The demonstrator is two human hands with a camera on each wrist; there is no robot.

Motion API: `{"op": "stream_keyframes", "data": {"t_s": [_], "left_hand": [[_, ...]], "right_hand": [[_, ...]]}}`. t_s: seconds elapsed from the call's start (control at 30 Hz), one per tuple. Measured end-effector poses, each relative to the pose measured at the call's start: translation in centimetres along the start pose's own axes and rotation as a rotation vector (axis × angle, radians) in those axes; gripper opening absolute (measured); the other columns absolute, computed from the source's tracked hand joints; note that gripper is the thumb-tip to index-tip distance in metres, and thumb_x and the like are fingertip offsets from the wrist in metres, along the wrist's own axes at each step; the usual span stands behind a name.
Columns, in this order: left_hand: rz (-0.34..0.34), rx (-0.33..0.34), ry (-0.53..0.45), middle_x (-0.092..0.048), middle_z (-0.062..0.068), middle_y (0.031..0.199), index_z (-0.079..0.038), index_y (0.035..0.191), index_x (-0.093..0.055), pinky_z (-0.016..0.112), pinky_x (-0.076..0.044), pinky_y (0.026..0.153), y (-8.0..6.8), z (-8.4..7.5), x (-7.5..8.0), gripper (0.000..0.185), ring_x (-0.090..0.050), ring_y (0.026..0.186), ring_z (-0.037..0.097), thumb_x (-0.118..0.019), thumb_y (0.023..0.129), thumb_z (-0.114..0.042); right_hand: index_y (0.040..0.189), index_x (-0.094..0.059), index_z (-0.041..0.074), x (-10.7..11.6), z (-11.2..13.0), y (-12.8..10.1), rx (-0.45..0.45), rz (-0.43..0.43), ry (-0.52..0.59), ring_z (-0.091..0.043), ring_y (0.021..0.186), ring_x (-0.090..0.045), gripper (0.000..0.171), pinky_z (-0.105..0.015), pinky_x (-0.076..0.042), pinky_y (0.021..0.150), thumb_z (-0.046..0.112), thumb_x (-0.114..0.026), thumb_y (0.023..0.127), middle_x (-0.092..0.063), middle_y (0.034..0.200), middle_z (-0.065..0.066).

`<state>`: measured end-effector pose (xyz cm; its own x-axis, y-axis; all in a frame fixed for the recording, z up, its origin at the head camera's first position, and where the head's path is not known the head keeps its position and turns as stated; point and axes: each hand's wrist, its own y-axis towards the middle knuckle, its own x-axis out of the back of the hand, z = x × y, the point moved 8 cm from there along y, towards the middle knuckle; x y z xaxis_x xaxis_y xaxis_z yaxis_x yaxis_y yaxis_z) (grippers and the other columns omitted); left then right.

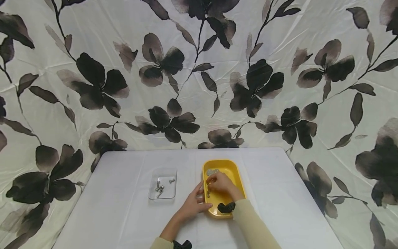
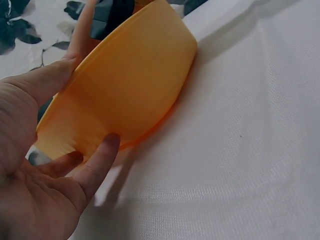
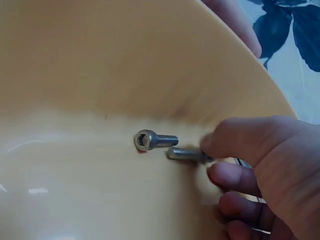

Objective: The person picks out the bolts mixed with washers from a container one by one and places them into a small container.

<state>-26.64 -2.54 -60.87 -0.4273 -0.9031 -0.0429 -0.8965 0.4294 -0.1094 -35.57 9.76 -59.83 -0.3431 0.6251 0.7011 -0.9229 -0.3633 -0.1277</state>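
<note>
The yellow tray (image 1: 224, 213) stands on the table, its left side by my left hand (image 1: 193, 204). That hand rests its thumb at the rim, and its spread fingers (image 2: 102, 162) touch the outer wall. My right hand (image 1: 222, 183) reaches inside the tray and pinches a metal screw (image 3: 186, 154) between thumb and index finger; its head end is hidden by the fingertips. Beside this screw a socket-head screw (image 3: 145, 141) lies on the tray's inner surface. Pale round discs (image 1: 210, 172) lie near the tray's far left corner.
Left of the tray, a clear square box (image 1: 161, 198) holds several metal screws (image 1: 159, 188). The white-covered table (image 1: 124, 214) ends at the back against a floral cloth (image 1: 168, 119). Dark bands (image 1: 226, 208) are on both wrists.
</note>
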Motion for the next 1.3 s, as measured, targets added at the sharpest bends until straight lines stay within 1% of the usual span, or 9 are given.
{"op": "stream_keyframes", "data": {"t_s": [0.1, 0.23, 0.33, 0.43, 0.57, 0.83, 1.13, 1.2, 1.3], "left_hand": [[-0.007, 0.003, 0.011, -0.036, 0.027, 0.145, -0.019, 0.157, -0.011, 0.037, -0.057, 0.08, -0.1, 0.1, 0.0, 0.1, -0.054, 0.118, 0.04, -0.077, 0.083, -0.009], [-0.031, 0.02, 0.043, -0.037, 0.023, 0.145, -0.024, 0.157, -0.014, 0.036, -0.057, 0.081, -0.1, 0.4, 0.2, 0.098, -0.054, 0.118, 0.037, -0.078, 0.084, -0.013], [-0.039, 0.04, 0.058, -0.039, 0.02, 0.145, -0.027, 0.157, -0.016, 0.035, -0.057, 0.081, -0.2, 0.7, 0.2, 0.097, -0.055, 0.118, 0.035, -0.079, 0.083, -0.016], [-0.022, 0.036, 0.031, -0.038, 0.02, 0.145, -0.026, 0.157, -0.014, 0.036, -0.057, 0.081, -0.2, 0.7, 0.2, 0.098, -0.055, 0.118, 0.036, -0.078, 0.084, -0.015], [-0.007, 0.018, 0.008, -0.035, 0.02, 0.146, -0.026, 0.157, -0.013, 0.037, -0.057, 0.081, -0.1, 0.5, 0.3, 0.097, -0.053, 0.119, 0.036, -0.077, 0.085, -0.015], [-0.005, 0.026, 0.005, -0.035, 0.02, 0.147, -0.025, 0.157, -0.012, 0.037, -0.057, 0.081, -0.2, 0.7, 0.1, 0.098, -0.054, 0.118, 0.035, -0.077, 0.085, -0.016], [-0.025, 0.037, 0.029, -0.037, 0.02, 0.145, -0.028, 0.157, -0.015, 0.036, -0.057, 0.081, -0.2, 1.1, 0.2, 0.097, -0.055, 0.117, 0.035, -0.078, 0.084, -0.018], [-0.028, 0.034, 0.043, -0.039, 0.02, 0.144, -0.027, 0.157, -0.015, 0.036, -0.056, 0.081, -0.1, 1.0, 0.3, 0.096, -0.055, 0.117, 0.035, -0.078, 0.085, -0.018], [-0.033, 0.017, 0.073, -0.04, 0.021, 0.142, -0.022, 0.157, -0.018, 0.037, -0.056, 0.082, -0.2, 0.5, 0.5, 0.091, -0.055, 0.117, 0.036, -0.076, 0.086, -0.017]], "right_hand": [[0.099, -0.075, 0.011, 0.2, -0.3, 0.0, -0.018, -0.015, 0.011, -0.016, 0.074, -0.056, 0.017, -0.028, -0.05, 0.065, 0.009, -0.072, 0.082, -0.063, 0.082, 0.005], [0.098, -0.075, 0.011, 0.6, -0.7, 0.0, -0.05, -0.049, -0.009, -0.016, 0.074, -0.053, 0.017, -0.027, -0.047, 0.064, 0.013, -0.076, 0.081, -0.06, 0.081, 0.003], [0.098, -0.074, 0.012, 0.7, -0.9, 0.1, -0.063, -0.045, -0.012, -0.014, 0.07, -0.052, 0.019, -0.026, -0.046, 0.06, 0.017, -0.08, 0.08, -0.058, 0.077, 0.002], [0.095, -0.075, 0.012, 0.8, -0.9, 0.2, -0.043, -0.046, -0.017, -0.013, 0.066, -0.052, 0.018, -0.025, -0.045, 0.056, 0.018, -0.081, 0.079, -0.058, 0.073, 0.002], [0.091, -0.076, 0.014, 1.1, -0.6, 0.4, -0.018, -0.071, -0.037, -0.013, 0.066, -0.053, 0.015, -0.026, -0.045, 0.057, 0.02, -0.082, 0.079, -0.058, 0.073, 0.003], [0.087, -0.074, 0.016, 0.8, -1.1, 0.4, -0.046, -0.054, -0.033, -0.014, 0.068, -0.053, 0.011, -0.026, -0.046, 0.058, 0.021, -0.081, 0.08, -0.058, 0.073, 0.003], [0.086, -0.074, 0.013, 0.9, -1.3, 0.2, -0.044, -0.043, 0.036, -0.013, 0.071, -0.056, 0.009, -0.025, -0.049, 0.061, 0.017, -0.08, 0.081, -0.066, 0.079, 0.006], [0.086, -0.074, 0.012, 1.1, -1.1, 0.2, -0.028, -0.054, 0.039, -0.013, 0.07, -0.056, 0.01, -0.025, -0.049, 0.061, 0.017, -0.08, 0.081, -0.066, 0.079, 0.006], [0.086, -0.074, 0.012, 1.7, -0.7, 0.2, -0.015, -0.073, 0.037, -0.013, 0.067, -0.055, 0.01, -0.025, -0.048, 0.059, 0.016, -0.081, 0.08, -0.065, 0.076, 0.005]]}}
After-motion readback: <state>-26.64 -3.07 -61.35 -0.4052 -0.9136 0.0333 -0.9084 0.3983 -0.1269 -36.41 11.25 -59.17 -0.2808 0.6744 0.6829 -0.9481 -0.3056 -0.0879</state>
